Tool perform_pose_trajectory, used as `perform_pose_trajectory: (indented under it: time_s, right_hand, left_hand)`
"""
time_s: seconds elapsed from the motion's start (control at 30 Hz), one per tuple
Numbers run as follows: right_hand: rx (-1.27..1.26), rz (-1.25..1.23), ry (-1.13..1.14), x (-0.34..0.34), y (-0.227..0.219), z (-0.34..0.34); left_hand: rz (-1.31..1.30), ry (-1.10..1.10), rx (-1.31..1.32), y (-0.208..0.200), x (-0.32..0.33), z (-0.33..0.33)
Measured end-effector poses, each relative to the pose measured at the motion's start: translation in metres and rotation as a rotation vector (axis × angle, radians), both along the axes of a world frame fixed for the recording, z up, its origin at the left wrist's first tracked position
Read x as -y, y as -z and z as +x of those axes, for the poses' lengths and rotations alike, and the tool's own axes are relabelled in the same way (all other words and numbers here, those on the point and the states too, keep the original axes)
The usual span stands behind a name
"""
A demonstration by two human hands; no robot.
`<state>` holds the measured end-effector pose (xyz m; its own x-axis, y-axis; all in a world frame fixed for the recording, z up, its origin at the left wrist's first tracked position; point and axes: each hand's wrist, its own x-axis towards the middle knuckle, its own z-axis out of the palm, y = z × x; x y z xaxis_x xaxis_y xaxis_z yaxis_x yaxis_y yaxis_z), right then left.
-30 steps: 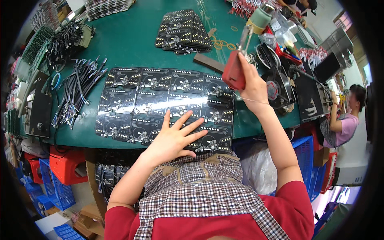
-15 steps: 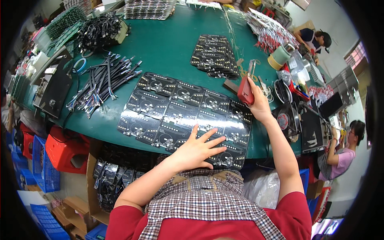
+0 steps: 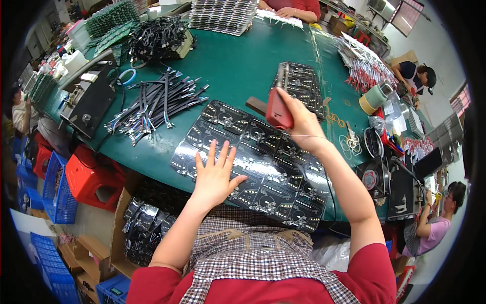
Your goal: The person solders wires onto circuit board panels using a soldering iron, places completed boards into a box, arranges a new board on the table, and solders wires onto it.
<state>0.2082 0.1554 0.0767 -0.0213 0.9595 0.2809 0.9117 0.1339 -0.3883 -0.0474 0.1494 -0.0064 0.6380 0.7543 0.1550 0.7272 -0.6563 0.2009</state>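
My left hand (image 3: pixel 215 175) lies flat, fingers spread, on the black circuit-board panel (image 3: pixel 253 162) at the green table's (image 3: pixel 238 71) near edge. My right hand (image 3: pixel 298 124) grips a red handheld tool (image 3: pixel 278 109) above the panel. A red plastic crate (image 3: pixel 93 177) sits below left.

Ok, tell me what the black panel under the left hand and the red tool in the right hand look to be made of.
Black panel: looks like rigid circuit-board laminate with a glossy black coating; it lies flat, catches light and carries repeated pale component patterns. Red tool: probably moulded plastic, smooth and slightly shiny, though the right hand covers part of it. The left hand rests flat on the panel.
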Motion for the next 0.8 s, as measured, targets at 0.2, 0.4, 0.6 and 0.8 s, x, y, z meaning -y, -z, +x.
perform_pose_trajectory:
  time_s: [0.2,0.4,0.6,0.8]
  right_hand:
    - [0.042,0.026,-0.112,-0.027,0.045,-0.024]
    - [0.066,0.107,-0.018,-0.016,0.015,-0.016]
    - [-0.043,0.316,-0.066,0.028,-0.096,0.015]
    - [0.181,0.495,0.218,0.108,-0.275,0.103]
  left_hand:
    - [-0.002,0.037,-0.014,0.001,0.001,0.004]
    - [0.008,0.029,0.010,0.004,0.001,0.003]
    - [0.010,0.002,0.042,0.009,0.002,-0.003]
    - [-0.109,0.096,0.252,-0.005,-0.005,0.011]
